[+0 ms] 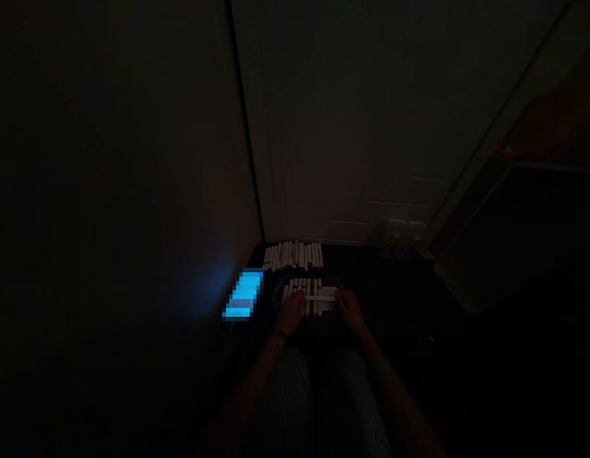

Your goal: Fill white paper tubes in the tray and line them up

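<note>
A white marker (320,298) lies crosswise between my two hands, one end at each. My left hand (291,313) is closed around its left end, and my right hand (351,309) pinches the right end. Beneath it, several white markers (302,285) stand side by side in a clear tray (341,284), with a pale patch at the tray's right part. Farther back, a row of more white markers (295,254), some with coloured ends, lies on the dark tabletop. The dim light hides the fine detail of my fingers.
A glowing blue screen (244,294), blurred out, lies left of the markers by the wall. Two clear containers (404,234) stand at the back right of the dark table (394,286). Walls rise close at the left and behind. My knees are under the front edge.
</note>
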The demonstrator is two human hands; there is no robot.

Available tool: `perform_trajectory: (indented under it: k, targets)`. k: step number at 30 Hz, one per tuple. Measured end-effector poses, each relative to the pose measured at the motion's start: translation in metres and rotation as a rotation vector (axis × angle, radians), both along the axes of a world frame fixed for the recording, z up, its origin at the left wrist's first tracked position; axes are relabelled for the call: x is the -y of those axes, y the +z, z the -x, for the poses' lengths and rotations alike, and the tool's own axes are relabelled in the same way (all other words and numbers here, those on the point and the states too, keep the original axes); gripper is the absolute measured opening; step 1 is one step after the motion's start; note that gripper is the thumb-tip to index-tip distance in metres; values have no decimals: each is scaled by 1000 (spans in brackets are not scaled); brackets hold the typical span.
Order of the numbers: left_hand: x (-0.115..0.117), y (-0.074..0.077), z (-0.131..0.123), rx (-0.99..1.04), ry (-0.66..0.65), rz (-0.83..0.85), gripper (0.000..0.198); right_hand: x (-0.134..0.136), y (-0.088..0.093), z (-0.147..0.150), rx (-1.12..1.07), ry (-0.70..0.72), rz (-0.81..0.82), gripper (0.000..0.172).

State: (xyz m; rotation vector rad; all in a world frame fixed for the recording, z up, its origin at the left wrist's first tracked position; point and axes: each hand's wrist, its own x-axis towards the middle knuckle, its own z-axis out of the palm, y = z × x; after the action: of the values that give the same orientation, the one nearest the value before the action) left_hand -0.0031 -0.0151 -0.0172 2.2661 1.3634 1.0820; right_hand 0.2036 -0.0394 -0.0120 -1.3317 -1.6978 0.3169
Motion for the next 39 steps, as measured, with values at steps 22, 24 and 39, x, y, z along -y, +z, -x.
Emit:
perform_trajectory:
  k: [22,24,39]
  targets:
    - [2,3,0,10,-12,6,28,-3,-4,-1,3,5,0,35]
    - [2,4,0,15,3,3,28,-3,-4,-1,8,7,2,35]
    - [2,4,-1,10,-15,13,29,-4,-3,-1,8,-5,4,37]
